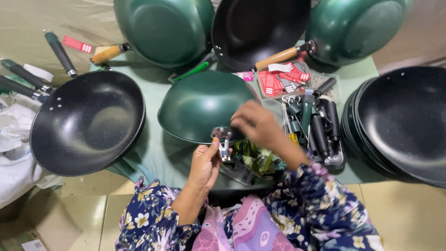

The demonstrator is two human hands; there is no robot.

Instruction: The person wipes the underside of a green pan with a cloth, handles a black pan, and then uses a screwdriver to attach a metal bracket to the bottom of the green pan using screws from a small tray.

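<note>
Sleeves: floral-print sleeves lie closest to the camera, both arms reaching forward to the upturned green wok.
Green wok: a handle-less green wok sits bottom-up at the middle of the worktop, its near rim facing the person.
Bracket: a small metal handle bracket is at that near rim, apparently fixed to the wok; whether it is fully fastened cannot be told.
Left hand: the left hand is just below the wok's near rim, fingers curled, thumb pressed up against the bracket.
Right hand: the right hand is closed over the wok's near rim just right of the bracket; what it pinches is hidden by the fingers.
Stage, as judged: the bracket is on but no handle shows on this wok, so the handle appears to be left to do.
Loose handles: a tray of dark handles and fittings lies just right of the wok.
Red tags: a clear box of red tags sits beyond the wok's right side.
Finished pans: three woks with wooden handles stand behind the wok, and one black wok with a dark handle lies to its left.
Waiting pans: a stack of black pans, no handles visible, rests far right of the wok.
</note>
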